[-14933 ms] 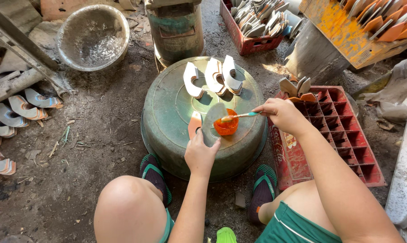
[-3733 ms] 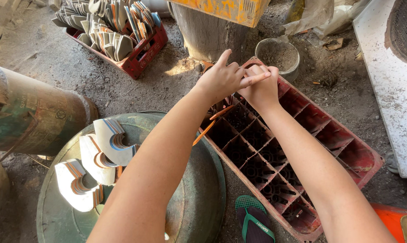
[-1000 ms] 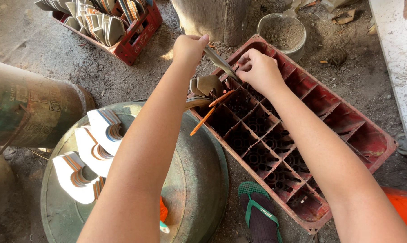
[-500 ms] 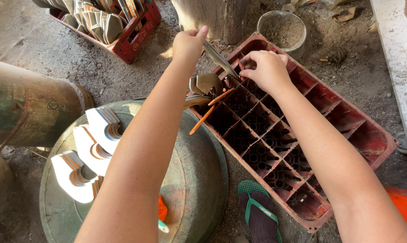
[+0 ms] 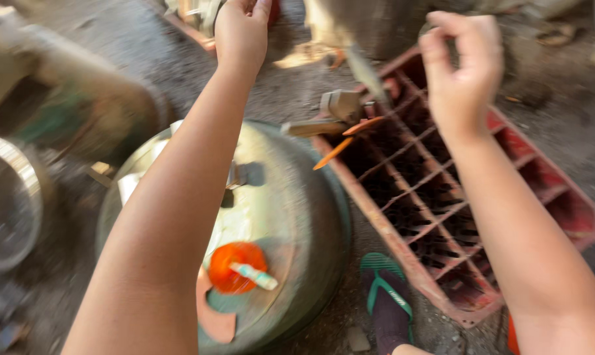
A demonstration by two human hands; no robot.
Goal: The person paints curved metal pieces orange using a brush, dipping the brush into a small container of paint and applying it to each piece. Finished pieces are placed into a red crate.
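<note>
My left hand (image 5: pixel 241 33) is stretched far forward, its fingers cut off by the top edge of the view. Raised over the red partitioned crate (image 5: pixel 402 256) is my right hand (image 5: pixel 465 66), fingers curled into a loose pinch with nothing visible in them. A blurred grey flat piece (image 5: pixel 366 72) stands tilted at the crate's far corner, beside other grey pieces (image 5: pixel 340 105). Across the crate's near rim lies an orange stick (image 5: pixel 340 148). On the upturned green basin (image 5: pixel 291 197) sits an orange cup (image 5: pixel 235 266) with a small brush (image 5: pixel 254 276).
A rusty green drum (image 5: pixel 80 98) lies at the left, and a metal bowl (image 5: pixel 8 197) is below it. Another red crate (image 5: pixel 199 13) of pieces is at the top. My foot in a green sandal (image 5: pixel 386 302) rests between basin and crate. A clay-coloured shard (image 5: pixel 215 322) lies on the basin.
The view has swung and blurred. Both hands have lifted up and apart from the crate's far corner. The grey flat piece my left hand held now stands at the crate.
</note>
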